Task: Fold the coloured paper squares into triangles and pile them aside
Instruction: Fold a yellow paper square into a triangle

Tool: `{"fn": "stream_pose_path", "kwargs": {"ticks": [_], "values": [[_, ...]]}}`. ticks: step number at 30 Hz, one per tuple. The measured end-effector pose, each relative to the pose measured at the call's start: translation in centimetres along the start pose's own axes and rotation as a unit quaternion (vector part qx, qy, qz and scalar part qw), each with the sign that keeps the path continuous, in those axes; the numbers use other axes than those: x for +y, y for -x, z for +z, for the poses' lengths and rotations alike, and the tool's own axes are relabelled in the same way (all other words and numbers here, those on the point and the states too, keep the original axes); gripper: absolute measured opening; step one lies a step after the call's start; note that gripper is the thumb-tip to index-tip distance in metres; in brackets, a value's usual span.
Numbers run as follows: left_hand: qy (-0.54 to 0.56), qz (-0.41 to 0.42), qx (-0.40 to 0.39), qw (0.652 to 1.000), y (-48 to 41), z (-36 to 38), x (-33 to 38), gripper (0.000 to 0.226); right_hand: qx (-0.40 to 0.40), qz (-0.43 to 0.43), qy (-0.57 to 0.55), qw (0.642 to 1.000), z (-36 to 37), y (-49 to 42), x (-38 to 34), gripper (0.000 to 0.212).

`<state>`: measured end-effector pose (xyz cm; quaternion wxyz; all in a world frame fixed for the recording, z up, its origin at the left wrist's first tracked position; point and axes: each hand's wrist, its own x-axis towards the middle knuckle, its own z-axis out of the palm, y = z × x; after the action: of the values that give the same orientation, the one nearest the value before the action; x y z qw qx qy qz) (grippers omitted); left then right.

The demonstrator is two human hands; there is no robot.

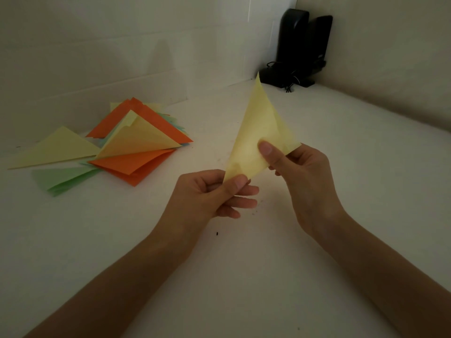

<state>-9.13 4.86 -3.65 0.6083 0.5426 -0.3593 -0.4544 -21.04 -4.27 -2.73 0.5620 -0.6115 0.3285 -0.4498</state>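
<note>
Both hands hold the pale yellow folded paper triangle (258, 132) up off the white surface (244, 276): left hand (210, 193) pinches bottom corner, right hand (300, 172) pinches side w/ thumb, prob. to align edges. Pile of folded coloured triangles (117, 147) lies well left of left hand.

White tabletop (353, 154), matte, meets pale walls (97, 45) on the far and right sides. Far right corner: two black speakers (305, 40) standing upright side by side, with a tangled black cable (289, 80) at their base. One small dark speck (217, 233) lies near centre on the tabletop, with fainter flecks (255, 212) just beyond it.
</note>
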Motion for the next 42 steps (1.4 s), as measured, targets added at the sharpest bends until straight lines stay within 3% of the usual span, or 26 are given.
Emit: {"fn": "stream_pose_path", "kwargs": {"ticks": [9, 16, 21, 25, 30, 36, 42], "values": [[0.021, -0.002, -0.037, 0.999, 0.0, -0.1, 0.1, 0.025, 0.059, 0.019, 0.026, 0.998, -0.5, -0.5, 0.1, 0.029], [0.019, 0.005, -0.036, 0.999, -0.1, -0.2, -0.2, 0.023, 0.054, -0.003, 0.018, 0.998, -0.5, -0.6, 0.3, 0.025], [-0.003, -0.002, -0.042, 0.999, -0.2, -0.3, -0.3, 0.032, 0.006, -0.025, 0.008, 1.0, -0.7, -0.5, 0.1, 0.011], [-0.031, 0.048, 0.024, 0.998, -0.6, -0.4, 0.0, 0.049, -0.053, -0.045, 0.04, 0.997, -0.4, -0.1, 0.2, 0.009], [-0.036, 0.084, 0.112, 0.989, -0.9, -0.4, -0.4, 0.027, -0.091, -0.04, 0.033, 0.994, 0.3, 0.5, 0.6, 0.02], [0.019, 0.076, 0.137, 0.987, -1.1, -0.4, -1.0, 0.023, -0.08, -0.053, 0.032, 0.995, 0.3, 0.1, 1.2, 0.043], [0.049, 0.061, 0.108, 0.991, -1.4, -0.6, -1.0, 0.031, -0.088, -0.036, 0.045, 0.994, 0.0, -0.2, 1.6, 0.023]]}}
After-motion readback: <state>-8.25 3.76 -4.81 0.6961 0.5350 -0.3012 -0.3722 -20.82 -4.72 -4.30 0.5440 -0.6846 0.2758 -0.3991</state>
